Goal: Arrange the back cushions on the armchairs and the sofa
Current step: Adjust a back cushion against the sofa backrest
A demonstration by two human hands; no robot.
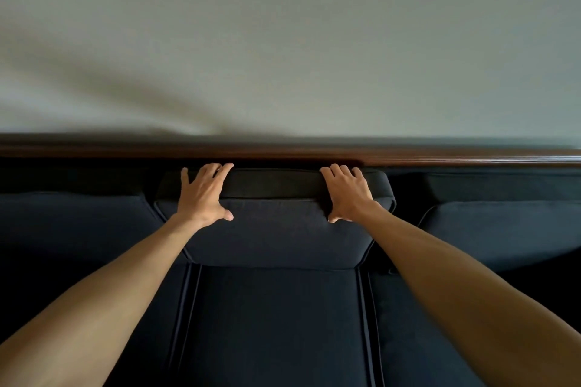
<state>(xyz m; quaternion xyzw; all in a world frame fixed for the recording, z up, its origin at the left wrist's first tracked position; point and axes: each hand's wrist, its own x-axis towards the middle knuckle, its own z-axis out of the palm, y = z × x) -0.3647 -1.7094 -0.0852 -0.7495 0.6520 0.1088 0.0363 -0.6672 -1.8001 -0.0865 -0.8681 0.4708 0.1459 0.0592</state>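
Cushions for the sofa back are the subject: three dark navy ones line a dark sofa (273,324) under a brown wooden rail (440,158), against a pale wall (283,41). At about nine o'clock the left back cushion (72,220) leans in place, untouched. Next, the left hand (204,195) lies over the top edge of the middle back cushion (276,229); its fingers (224,170) are spread and curl over the back, thumb pressing the front face. This cushion stands at the centre of the view, upright on the middle seat, its top touching or just under the rail. The right hand (347,195) clasps the same top edge near its right corner, fingers hooked behind, thumb in front. At three o'clock the right back cushion (503,229) rests apart from both hands. Likely risks: pushing harder with one hand could skew the cushion, leaving the gaps on either side uneven; pressing down too hard could slump it forward off the backrest; a knuckle could catch against the rail.
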